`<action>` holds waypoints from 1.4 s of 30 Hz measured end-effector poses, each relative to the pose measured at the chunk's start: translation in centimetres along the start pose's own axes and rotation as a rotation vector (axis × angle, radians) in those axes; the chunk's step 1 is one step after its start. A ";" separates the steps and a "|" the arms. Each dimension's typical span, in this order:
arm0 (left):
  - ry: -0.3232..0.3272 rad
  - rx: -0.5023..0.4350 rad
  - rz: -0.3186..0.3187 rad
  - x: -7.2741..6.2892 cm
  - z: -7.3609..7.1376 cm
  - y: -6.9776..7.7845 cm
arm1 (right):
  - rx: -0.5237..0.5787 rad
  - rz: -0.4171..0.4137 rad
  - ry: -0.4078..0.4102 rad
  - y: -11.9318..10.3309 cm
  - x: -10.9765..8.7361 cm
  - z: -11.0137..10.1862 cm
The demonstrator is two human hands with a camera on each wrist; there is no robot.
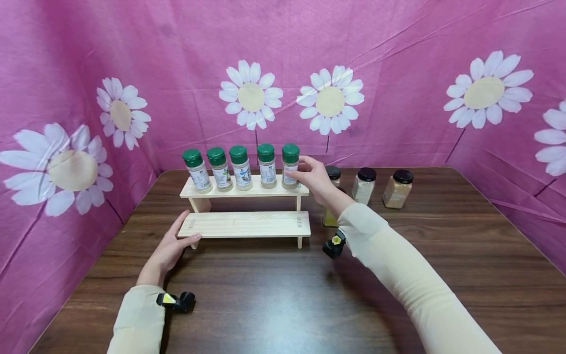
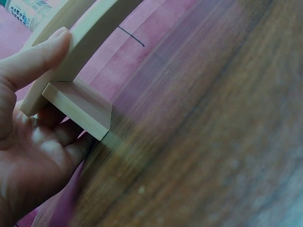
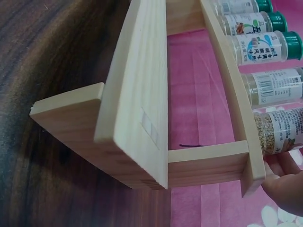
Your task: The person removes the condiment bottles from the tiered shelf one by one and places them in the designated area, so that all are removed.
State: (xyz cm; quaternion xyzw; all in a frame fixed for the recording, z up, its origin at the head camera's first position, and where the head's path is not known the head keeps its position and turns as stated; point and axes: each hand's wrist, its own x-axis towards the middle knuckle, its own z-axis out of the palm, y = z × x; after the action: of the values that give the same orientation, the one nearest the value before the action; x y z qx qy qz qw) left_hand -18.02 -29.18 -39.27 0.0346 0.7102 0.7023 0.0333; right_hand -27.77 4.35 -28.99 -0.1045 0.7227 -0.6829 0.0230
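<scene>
A two-tier wooden spice rack (image 1: 247,225) stands on the table. Several spice jars with green caps (image 1: 243,174) line its upper tier, upright. At the right end of that row, my right hand (image 1: 319,181) holds the last green-capped jar (image 1: 290,153) between thumb and fingers; the right wrist view shows pale grains in this jar (image 3: 267,132), its base at the upper board. My left hand (image 1: 165,250) grips the left end of the lower board, with the thumb (image 2: 45,59) over the board and the other fingers partly hidden by the rack.
Right of the rack stand several black-lidded jars, among them a white-filled jar (image 1: 364,187) and a tan-filled jar (image 1: 397,189). My right forearm partly covers a yellow-filled jar (image 1: 329,219). Behind the brown table (image 1: 265,305) hangs a pink cloth (image 1: 185,64) with daisies.
</scene>
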 end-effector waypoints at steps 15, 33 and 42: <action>0.006 0.031 -0.007 0.0 0.0 0.0 | 0.000 -0.053 -0.005 -1.2 -2.4 -1.6; 0.004 0.012 0.002 0.0 0.0 -0.2 | -0.113 -0.089 -0.027 -2.1 -5.2 -5.9; 0.004 0.025 -0.008 -0.1 0.0 0.0 | -0.080 -0.099 -0.031 -1.9 -6.8 -8.3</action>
State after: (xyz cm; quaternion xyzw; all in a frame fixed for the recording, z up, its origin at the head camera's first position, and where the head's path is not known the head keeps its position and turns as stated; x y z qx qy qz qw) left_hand -17.97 -29.15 -39.32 0.0305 0.7192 0.6933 0.0343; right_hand -22.37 13.64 -27.28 -0.1515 0.7429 -0.6520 -0.0041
